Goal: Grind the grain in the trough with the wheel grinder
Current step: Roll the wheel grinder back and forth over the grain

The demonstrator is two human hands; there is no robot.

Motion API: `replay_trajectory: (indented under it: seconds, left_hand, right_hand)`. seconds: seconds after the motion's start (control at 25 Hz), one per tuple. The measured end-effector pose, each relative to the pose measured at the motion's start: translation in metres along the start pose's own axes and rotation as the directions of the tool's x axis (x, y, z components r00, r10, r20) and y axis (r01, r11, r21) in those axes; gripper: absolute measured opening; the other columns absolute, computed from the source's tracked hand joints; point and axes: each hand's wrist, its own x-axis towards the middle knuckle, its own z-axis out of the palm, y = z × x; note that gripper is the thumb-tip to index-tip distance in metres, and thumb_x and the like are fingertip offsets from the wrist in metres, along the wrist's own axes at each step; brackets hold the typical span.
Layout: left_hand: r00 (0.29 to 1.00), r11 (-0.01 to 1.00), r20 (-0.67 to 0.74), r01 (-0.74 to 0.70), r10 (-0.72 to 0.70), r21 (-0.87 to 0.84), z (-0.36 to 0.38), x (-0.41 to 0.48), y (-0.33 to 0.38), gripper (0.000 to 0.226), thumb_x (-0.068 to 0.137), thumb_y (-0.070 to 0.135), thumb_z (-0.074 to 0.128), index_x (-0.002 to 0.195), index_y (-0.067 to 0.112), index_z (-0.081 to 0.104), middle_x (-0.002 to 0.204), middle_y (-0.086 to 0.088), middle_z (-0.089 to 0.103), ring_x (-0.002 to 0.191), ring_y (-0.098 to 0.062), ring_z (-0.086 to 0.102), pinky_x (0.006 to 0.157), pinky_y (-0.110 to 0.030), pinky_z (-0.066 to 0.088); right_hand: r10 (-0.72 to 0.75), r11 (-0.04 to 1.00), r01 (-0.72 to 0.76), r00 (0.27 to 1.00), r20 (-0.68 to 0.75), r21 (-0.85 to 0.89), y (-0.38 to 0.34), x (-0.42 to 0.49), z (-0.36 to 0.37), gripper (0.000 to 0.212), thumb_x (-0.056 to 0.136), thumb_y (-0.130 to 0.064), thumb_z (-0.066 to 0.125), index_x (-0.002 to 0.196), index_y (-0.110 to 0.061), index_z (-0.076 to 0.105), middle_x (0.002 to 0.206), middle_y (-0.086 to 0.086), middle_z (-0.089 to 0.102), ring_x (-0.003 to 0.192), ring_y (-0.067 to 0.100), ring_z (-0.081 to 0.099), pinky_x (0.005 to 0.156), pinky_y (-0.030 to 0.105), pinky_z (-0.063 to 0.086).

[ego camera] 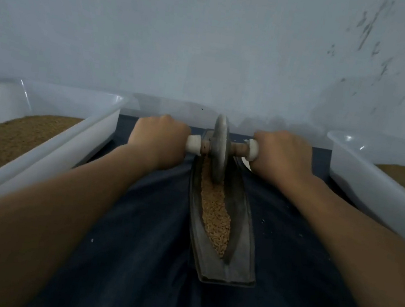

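A long, narrow dark metal trough [244,226] lies lengthwise on a dark blue cloth, running away from me. Tan grain [215,214] fills its groove along the near and middle stretch. The wheel grinder [219,148], a grey disc on a wooden axle with white end caps, stands upright in the groove at the trough's far end. My left hand [158,138] grips the left handle of the axle. My right hand [282,153] grips the right handle. Both forearms stretch forward on either side of the trough.
A white plastic tub [90,136] holding brown grain stands at the left. Another white tub [362,179] with grain stands at the right. A pale wall rises just behind the trough's far end. A few stray grains lie on the blue cloth [139,235].
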Motion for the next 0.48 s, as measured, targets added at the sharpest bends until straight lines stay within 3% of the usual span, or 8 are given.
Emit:
replay_trajectory:
  seconds: [0.08, 0.16, 0.24, 0.32, 0.4, 0.48]
  left_hand:
    - [0.999, 1.000, 0.046, -0.002, 0.002, -0.013, -0.003, 0.003, -0.001, 0.012, 0.088, 0.034, 0.058, 0.099, 0.030, 0.062, 0.084, 0.003, 0.054, 0.073, -0.020, 0.052, 0.061, -0.034, 0.040]
    - [0.995, 0.996, 0.069, -0.075, 0.078, -0.043, -0.006, -0.016, -0.006, 0.010, 0.084, 0.041, 0.060, 0.092, 0.035, 0.058, 0.079, 0.008, 0.052, 0.070, -0.019, 0.050, 0.060, -0.034, 0.039]
    - [0.985, 0.986, -0.044, -0.167, 0.165, -0.031, -0.004, -0.046, -0.014, 0.014, 0.074, 0.049, 0.058, 0.081, 0.038, 0.052, 0.064, 0.013, 0.039, 0.054, -0.013, 0.040, 0.051, -0.028, 0.034]
    - [0.950, 0.973, -0.210, -0.229, 0.231, 0.036, -0.005, -0.063, -0.021, 0.016, 0.063, 0.052, 0.055, 0.069, 0.039, 0.047, 0.055, 0.015, 0.021, 0.043, -0.005, 0.017, 0.042, -0.019, 0.017]
    - [0.954, 0.978, -0.221, -0.190, 0.204, 0.087, -0.003, -0.058, -0.016, 0.016, 0.066, 0.050, 0.057, 0.069, 0.038, 0.048, 0.056, 0.014, 0.021, 0.043, -0.006, 0.016, 0.043, -0.019, 0.016]
    - [0.989, 0.996, -0.134, -0.060, 0.069, 0.069, 0.002, -0.035, -0.005, 0.010, 0.080, 0.043, 0.059, 0.082, 0.033, 0.056, 0.064, 0.010, 0.035, 0.052, -0.015, 0.036, 0.049, -0.029, 0.031]
  right_hand:
    - [-0.005, 1.000, 0.003, 0.997, 0.076, 0.025, 0.001, 0.012, -0.002, 0.015, 0.089, -0.042, 0.061, 0.084, -0.028, 0.057, 0.084, -0.001, 0.065, 0.071, 0.023, 0.055, 0.061, 0.030, 0.043]
    - [-0.088, 0.996, 0.088, 0.996, 0.019, 0.005, 0.010, -0.013, -0.005, 0.021, 0.085, -0.043, 0.062, 0.076, -0.031, 0.047, 0.069, -0.009, 0.054, 0.060, 0.018, 0.048, 0.052, 0.029, 0.037]
    - [-0.184, 0.983, 0.180, 0.971, -0.155, -0.036, 0.018, -0.055, -0.007, 0.022, 0.071, -0.041, 0.062, 0.071, -0.030, 0.043, 0.054, -0.013, 0.029, 0.044, 0.013, 0.032, 0.043, 0.021, 0.020]
    - [-0.216, 0.975, 0.224, 0.944, -0.248, 0.002, 0.026, -0.076, -0.007, 0.019, 0.064, -0.043, 0.058, 0.068, -0.030, 0.044, 0.052, -0.015, 0.016, 0.038, 0.015, 0.028, 0.045, 0.017, 0.012]
    - [-0.150, 0.988, 0.154, 0.966, -0.210, 0.007, 0.024, -0.071, -0.003, 0.019, 0.063, -0.040, 0.062, 0.066, -0.030, 0.046, 0.052, -0.014, 0.018, 0.038, 0.014, 0.025, 0.047, 0.016, 0.012]
    - [-0.042, 0.999, 0.042, 0.995, -0.089, -0.005, 0.010, -0.042, 0.003, 0.020, 0.072, -0.039, 0.068, 0.070, -0.031, 0.049, 0.056, -0.012, 0.038, 0.046, 0.013, 0.034, 0.047, 0.022, 0.024]
